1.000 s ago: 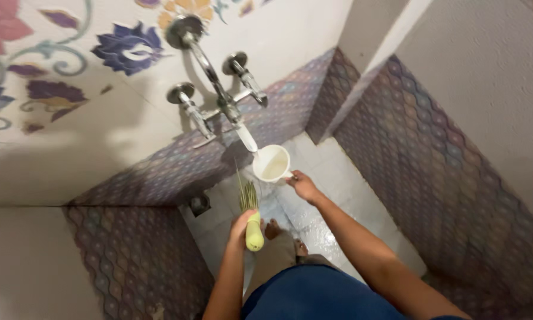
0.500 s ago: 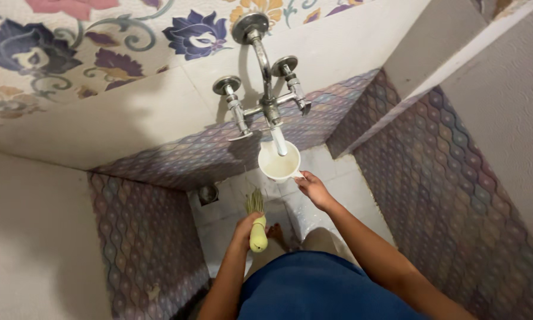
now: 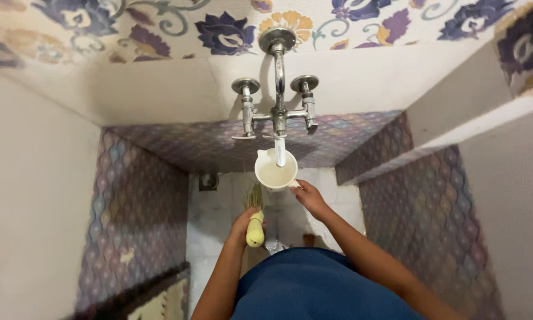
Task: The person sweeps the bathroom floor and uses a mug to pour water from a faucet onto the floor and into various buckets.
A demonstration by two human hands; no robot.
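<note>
A: Let us begin at the left. What is there?

B: A plain pale wall, and lower a wall of small patterned tiles (image 3: pixel 133 219) in purple and grey tones. Above runs a band of flower tiles (image 3: pixel 219 29) with blue and yellow blossoms.

A: And the left hand?

B: The left hand (image 3: pixel 243 228) is low, near the middle, above the white floor (image 3: pixel 219 219). Its fingers are clenched around the yellow handle of a small broom (image 3: pixel 255 222). The straw bristles point away from the person, toward the wall with the tap.

A: What is in the middle?

B: A chrome tap (image 3: pixel 278 109) with two knobs is mounted on the wall. Water comes down from its spout into a white mug (image 3: pixel 276 170), which is directly under the spout and looks partly filled.

A: Who holds the mug?

B: The right hand (image 3: pixel 309 198). Its fingers are grasping the mug at the side nearest to the person; I cannot see the handle clearly. The mug is held in the air, just beyond the broom.

A: And to the right?

B: More patterned tiles on the right wall, and a pale ledge (image 3: pixel 456 136) above them. At the bottom, the person's blue clothing (image 3: pixel 320 290) fills the view, and a bare foot (image 3: pixel 308 239) shows on the floor.
</note>
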